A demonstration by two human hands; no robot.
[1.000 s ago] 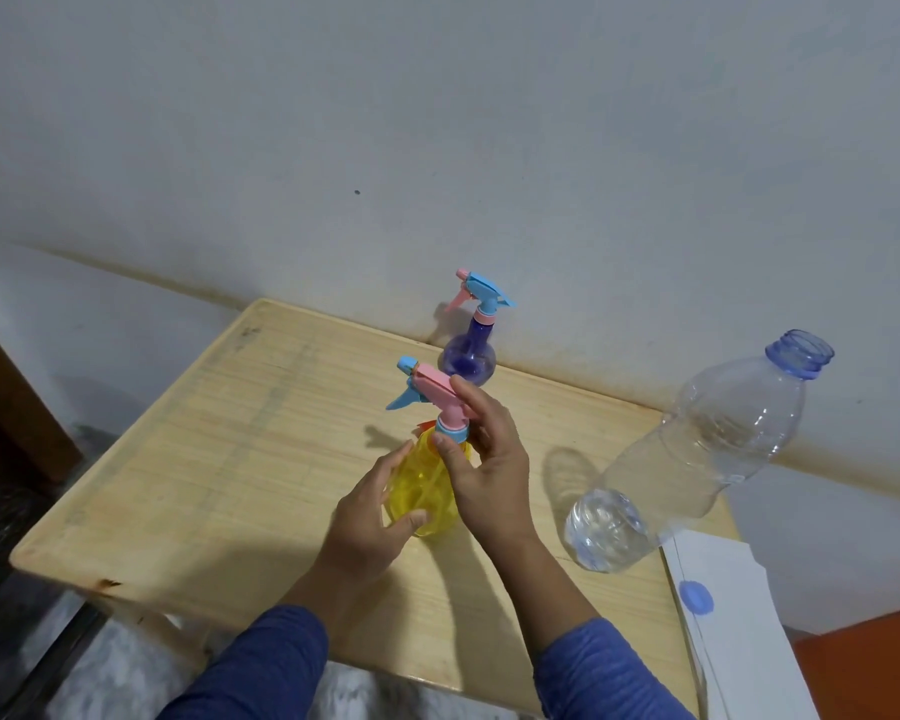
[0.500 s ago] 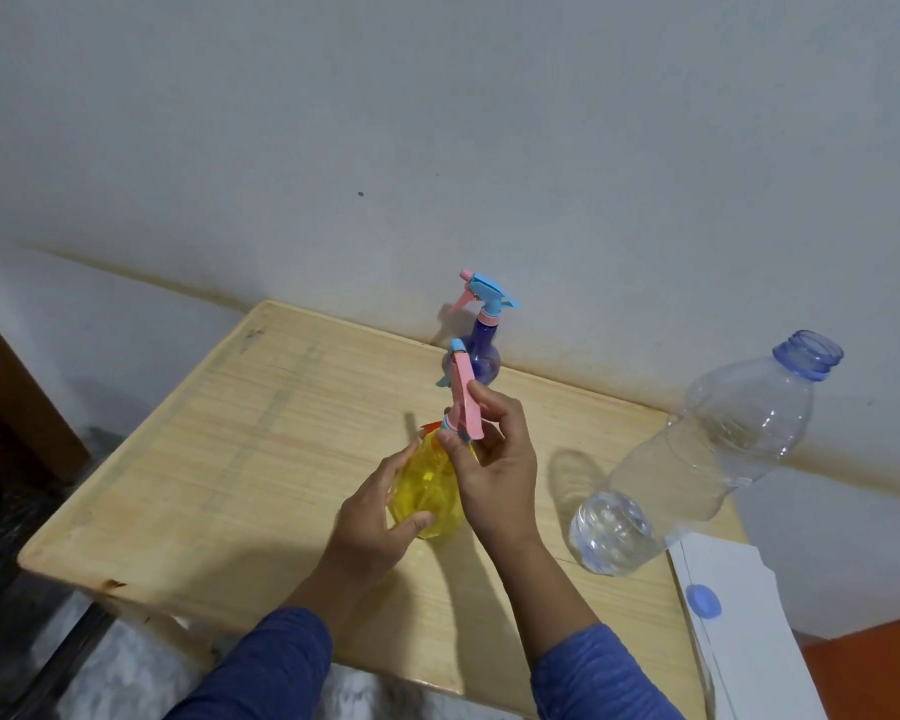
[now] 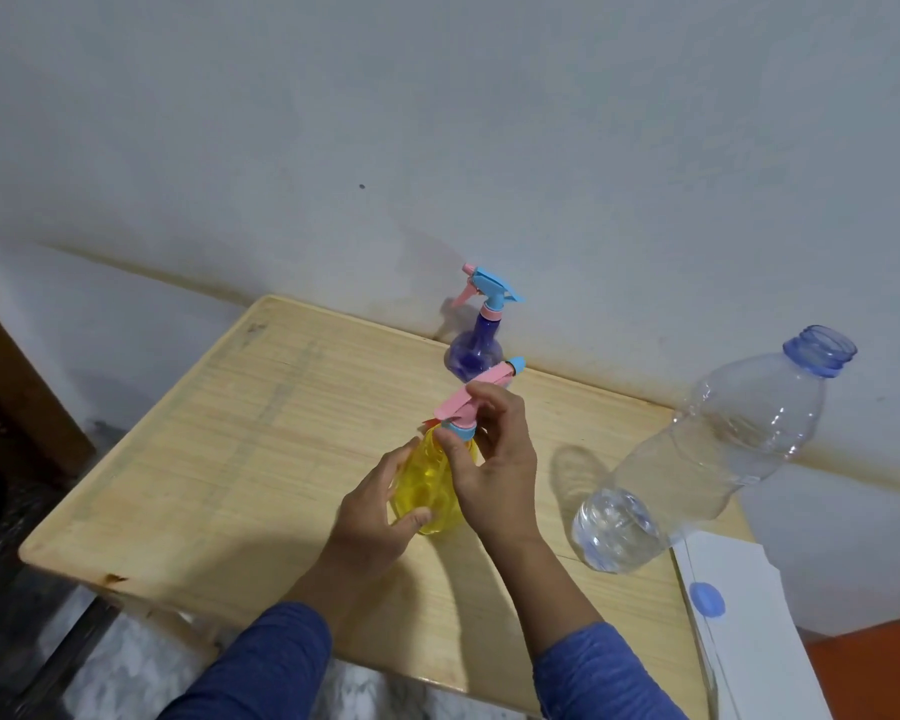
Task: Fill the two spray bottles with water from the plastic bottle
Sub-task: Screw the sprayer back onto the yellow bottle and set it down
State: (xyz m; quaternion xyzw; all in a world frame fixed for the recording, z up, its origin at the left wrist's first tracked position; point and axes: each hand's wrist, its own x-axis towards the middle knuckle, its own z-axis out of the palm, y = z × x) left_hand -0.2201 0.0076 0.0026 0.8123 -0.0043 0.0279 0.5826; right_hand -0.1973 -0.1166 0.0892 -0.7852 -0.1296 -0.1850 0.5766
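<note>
Pink trigger head [image 3: 476, 394] turned rightward.

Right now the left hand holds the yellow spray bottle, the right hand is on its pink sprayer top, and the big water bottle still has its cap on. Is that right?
Not quite. The head view shows the plastic bottle has no cap: its blue neck is open. The rest is right: the left hand holds the yellow spray bottle, and the right hand grips its pink sprayer top.

Pale wooden table [image 3: 188, 459] against grey-white wall [image 3: 437, 122]; dark wooden furniture [image 3: 17, 407] left; orange floor [image 3: 879, 667] right.
</note>
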